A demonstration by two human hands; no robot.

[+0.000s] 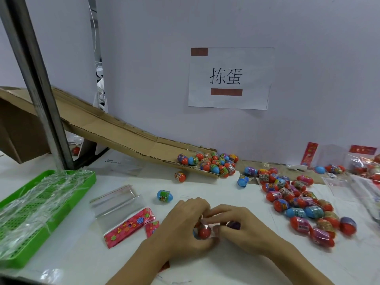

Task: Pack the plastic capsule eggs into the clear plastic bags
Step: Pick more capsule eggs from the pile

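Near the table's [205, 188] front edge, a red capsule egg [204, 232] inside a clear bag is gripped by the curled left hand [185, 223]; a purple egg [234, 225] is pinched by the right hand [240, 225]. Filling appears under way; next, that egg must be slid into the bag's mouth.

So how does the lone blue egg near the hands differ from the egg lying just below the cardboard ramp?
The blue egg has a blue shell and green label; the ramp-side egg is orange-red with a yellowish label. The blue one lies nearer the hands, the orange one by the ramp. Both lie loose and unbagged on the table.
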